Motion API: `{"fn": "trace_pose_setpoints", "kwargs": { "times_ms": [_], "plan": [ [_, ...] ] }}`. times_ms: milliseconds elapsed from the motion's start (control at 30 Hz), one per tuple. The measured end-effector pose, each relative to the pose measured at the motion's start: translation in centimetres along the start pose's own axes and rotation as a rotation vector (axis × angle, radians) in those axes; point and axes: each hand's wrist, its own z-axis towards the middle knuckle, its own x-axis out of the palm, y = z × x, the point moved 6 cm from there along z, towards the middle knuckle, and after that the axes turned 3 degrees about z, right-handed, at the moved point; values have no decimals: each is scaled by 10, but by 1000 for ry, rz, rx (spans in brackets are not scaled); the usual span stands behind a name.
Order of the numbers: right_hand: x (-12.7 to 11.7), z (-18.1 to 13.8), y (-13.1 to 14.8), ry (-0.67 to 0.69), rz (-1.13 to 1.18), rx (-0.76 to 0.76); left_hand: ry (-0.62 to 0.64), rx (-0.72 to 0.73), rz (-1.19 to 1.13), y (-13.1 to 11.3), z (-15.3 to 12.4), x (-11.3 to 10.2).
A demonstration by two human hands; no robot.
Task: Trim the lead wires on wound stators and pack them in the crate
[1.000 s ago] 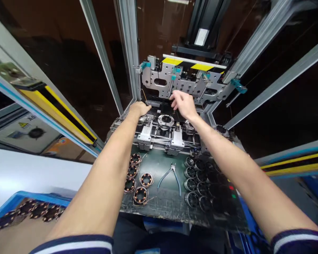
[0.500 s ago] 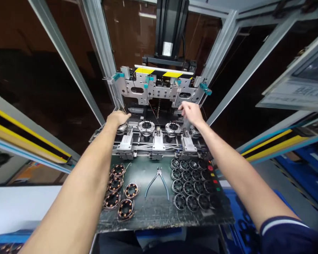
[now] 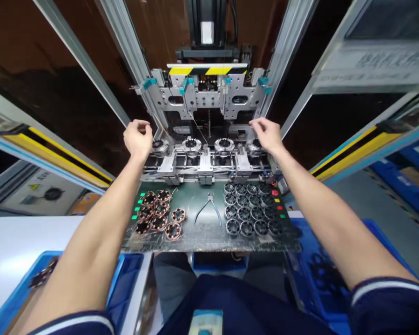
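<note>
My left hand (image 3: pixel 138 138) is raised beside the leftmost round holder (image 3: pixel 159 147), its fingers curled in toward the thumb. My right hand (image 3: pixel 267 133) hovers above the rightmost holder (image 3: pixel 255 147) with thumb and fingertips pinched together. Anything in either pinch is too fine to make out. Black slotted ring cores sit in the row of metal holders, including the two middle ones, the left-middle holder (image 3: pixel 191 147) and the right-middle holder (image 3: pixel 224 146). Thin copper-coloured wires (image 3: pixel 198 125) slant down from the machine head (image 3: pixel 207 98) toward the holders.
Copper-wound ring cores (image 3: pixel 159 209) lie at the left of the green work plate (image 3: pixel 202 235). Open blue-handled cutting pliers (image 3: pixel 210 207) rest mid-plate. Rows of black unwound cores (image 3: pixel 243 213) stand at right, beside coloured buttons (image 3: pixel 275 192). Metal frame posts (image 3: pixel 117 60) flank both arms.
My left hand has lifted off the left holder and moved outward, its fingers now curled. My right hand has shifted to the right, now pinching. The camera view has tilted down.
</note>
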Motion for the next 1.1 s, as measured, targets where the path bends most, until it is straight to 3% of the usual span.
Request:
{"fn": "trace_pose_setpoints", "kwargs": {
  "times_ms": [67, 167, 267, 367, 500, 633, 733, 833, 900, 1000, 1100],
  "plan": [
    [-30, -66, -13, -104, 52, -26, -39, 175, -72, 6, -68, -42],
    [-64, -200, -55, -299, 78, 75, 176, 427, -64, 23, -198, -82],
    [-62, -325, -94, -347, -28, 269, 411, 606, 58, 44, -310, -89],
    [-35, -391, -106, -303, -79, 322, 474, 604, 163, 58, -358, -72],
    [-10, -407, -106, -238, -117, 316, 456, 591, 225, 56, -361, -46],
    [-8, -407, -105, -194, -147, 302, 377, 514, 155, 45, -360, -45],
    [-8, -411, -105, -187, -173, 290, 213, 328, -114, 40, -371, -63],
    [-6, -412, -109, -196, -190, 277, 131, 23, -599, 47, -396, -80],
    [-7, -409, -114, -205, -190, 264, 132, -158, -861, 50, -421, -89],
    [-10, -408, -109, -244, -180, 226, 196, -320, -1019, 43, -467, -98],
    [-13, -426, -71, -364, -169, 182, 460, -503, -1214, 20, -521, -86]
  ]
}}
